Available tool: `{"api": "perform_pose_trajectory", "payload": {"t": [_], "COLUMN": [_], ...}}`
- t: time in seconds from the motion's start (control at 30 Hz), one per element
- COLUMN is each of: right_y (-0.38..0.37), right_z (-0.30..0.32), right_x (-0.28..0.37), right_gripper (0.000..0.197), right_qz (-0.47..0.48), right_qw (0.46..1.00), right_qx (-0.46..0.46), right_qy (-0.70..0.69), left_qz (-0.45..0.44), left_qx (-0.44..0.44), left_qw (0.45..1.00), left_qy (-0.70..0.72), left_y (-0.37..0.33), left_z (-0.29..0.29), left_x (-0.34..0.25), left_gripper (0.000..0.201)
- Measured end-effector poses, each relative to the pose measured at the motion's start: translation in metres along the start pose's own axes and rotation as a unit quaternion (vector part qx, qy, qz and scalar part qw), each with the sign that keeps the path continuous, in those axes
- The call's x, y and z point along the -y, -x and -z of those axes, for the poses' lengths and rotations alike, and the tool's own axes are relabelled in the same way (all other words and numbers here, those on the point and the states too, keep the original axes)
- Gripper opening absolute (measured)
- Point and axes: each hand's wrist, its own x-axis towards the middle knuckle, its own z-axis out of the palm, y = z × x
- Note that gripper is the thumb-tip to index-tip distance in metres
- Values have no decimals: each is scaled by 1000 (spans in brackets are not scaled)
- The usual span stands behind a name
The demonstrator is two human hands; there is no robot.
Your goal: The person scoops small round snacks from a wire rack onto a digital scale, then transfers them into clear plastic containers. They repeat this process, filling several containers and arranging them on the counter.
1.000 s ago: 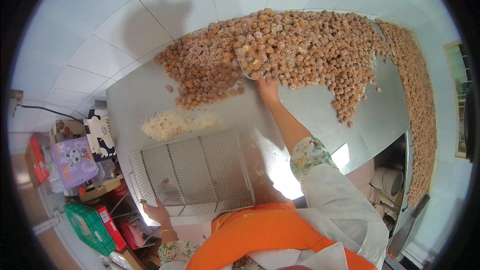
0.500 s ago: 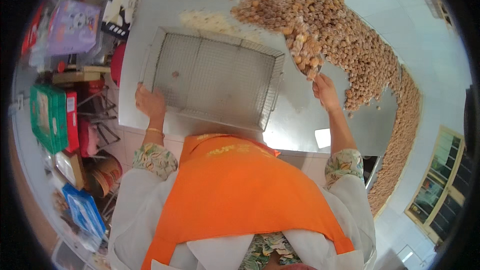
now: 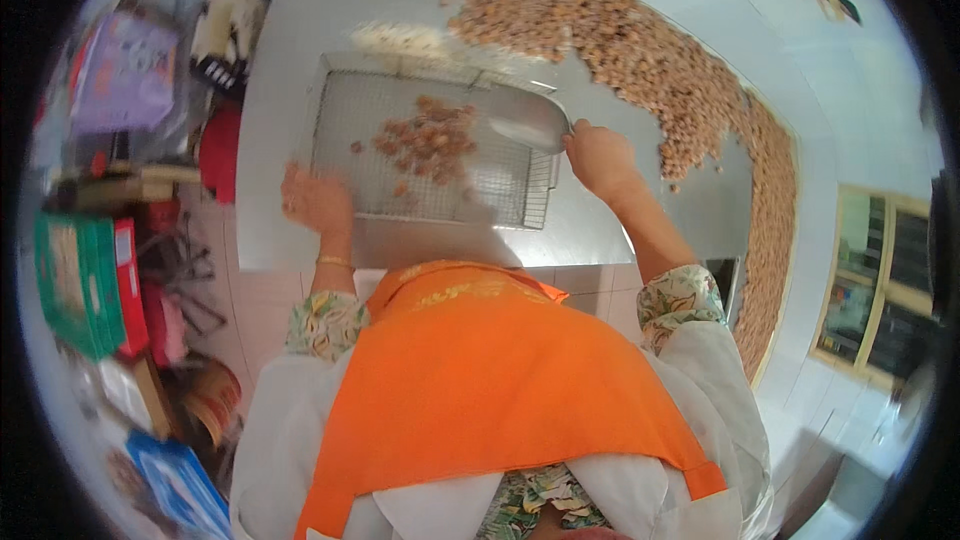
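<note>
My right hand (image 3: 603,162) is closed round the handle of a metal scoop (image 3: 530,120). The scoop is tipped over the right part of a rectangular wire mesh basket (image 3: 540,195), and no pieces show on its visible surface. A loose heap of small roundish brown pieces, nut-like (image 3: 432,140), lies on the basket's mesh. My left hand (image 3: 318,200) is at the basket's near left corner, smeared by motion; whether its fingers touch the wire cannot be made out.
The metal table (image 3: 285,30) carries a long bank of the same brown pieces (image 3: 640,50) along its far and right sides. A pale powdery patch (image 3: 400,38) lies beyond the basket. Left of the table stand a green case (image 3: 80,285), a purple bag (image 3: 128,70) and a red stool (image 3: 218,152).
My right hand has brought the scoop left from the bank to over the basket. The scoop's load is now in the basket as a heap. My left hand has shifted slightly right.
</note>
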Motion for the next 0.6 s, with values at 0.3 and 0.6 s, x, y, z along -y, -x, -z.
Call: {"api": "perform_pose_trajectory", "payload": {"t": [0.3,0.6], "right_y": [44,-57], "right_z": [-116,-184], "right_x": [-147,-216], "right_gripper": [28,23], "right_qz": [-412,-457], "right_qw": [653,593], "right_qx": [43,79], "right_qy": [-634,-658], "left_qz": [-18,162], "left_qx": [0,-93], "left_qw": [999,982], "left_qy": [-42,27], "left_y": [2,9], "left_z": [-7,-17], "left_x": [7,21], "left_gripper": [65,60]}}
